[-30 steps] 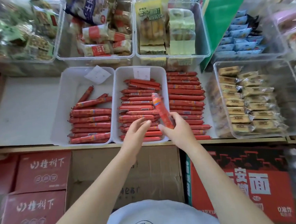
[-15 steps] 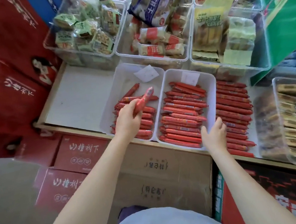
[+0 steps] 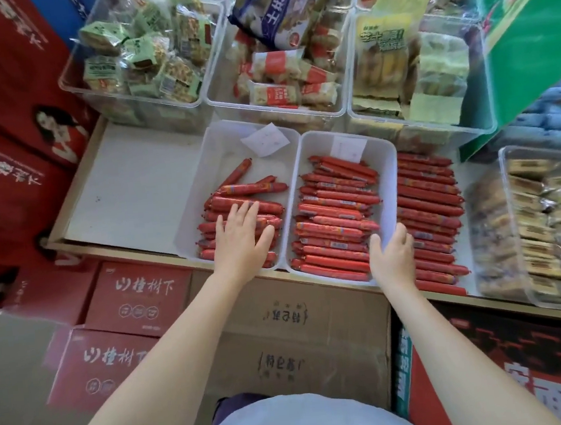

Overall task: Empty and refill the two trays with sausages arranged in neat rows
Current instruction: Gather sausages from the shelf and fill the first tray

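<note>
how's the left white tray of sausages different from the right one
The left white plastic tray is about half full, its far end bare; the right white plastic tray is filled almost to its paper slip. Left has stray angled red sausages; right's lie in rows. Both hold a paper slip.

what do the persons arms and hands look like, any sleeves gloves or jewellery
Both forearms are bare up to the frame edge, with no sleeve showing. The left hand and right hand wear no gloves, and no rings, watch or bracelet are visible. A pale printed top shows below.
</note>
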Available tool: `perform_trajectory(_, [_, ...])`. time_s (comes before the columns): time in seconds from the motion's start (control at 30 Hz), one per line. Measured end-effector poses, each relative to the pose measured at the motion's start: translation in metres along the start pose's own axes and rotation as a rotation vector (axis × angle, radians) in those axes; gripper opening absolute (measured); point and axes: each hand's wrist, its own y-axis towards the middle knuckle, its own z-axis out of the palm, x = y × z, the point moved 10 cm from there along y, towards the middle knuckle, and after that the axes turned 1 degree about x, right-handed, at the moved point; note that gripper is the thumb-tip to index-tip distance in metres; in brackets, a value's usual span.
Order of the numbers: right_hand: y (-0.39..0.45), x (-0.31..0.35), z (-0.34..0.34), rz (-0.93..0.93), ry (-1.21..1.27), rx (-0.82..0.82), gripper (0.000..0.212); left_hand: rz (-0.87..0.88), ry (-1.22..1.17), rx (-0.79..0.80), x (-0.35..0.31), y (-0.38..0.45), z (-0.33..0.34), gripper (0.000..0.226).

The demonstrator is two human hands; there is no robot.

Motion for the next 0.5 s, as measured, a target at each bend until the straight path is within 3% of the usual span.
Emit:
perform_trajectory(0.07, [0.000, 0.000, 0.002, -0.007, 0.036, 0.032, 0.057, 0.128, -0.025, -0.050, -0.047, -0.012, 0.004, 0.066])
perform_trajectory(0.17, [0.004, -0.004, -0.005, -0.044, 0.139, 0.079, 0.050, 0.319, 0.000, -0.001, -0.119, -0.036, 0.044, 0.066])
perform_trajectory(0.3, [0.021, -0.032, -0.053, -0.100, 0.094, -0.081, 0.034, 0.286, 0.142, 0.095, -0.152, -0.048, 0.103, 0.068])
perform_trajectory(0.4, [0.045, -0.060, -0.073, -0.077, -0.060, -0.071, 0.044, 0.262, 0.263, 0.099, -0.150, -0.050, 0.118, 0.065])
perform_trajectory(0.5, [0.074, -0.063, -0.073, -0.124, -0.230, 0.007, 0.066, 0.289, 0.297, 0.068, -0.151, -0.048, 0.119, 0.061])
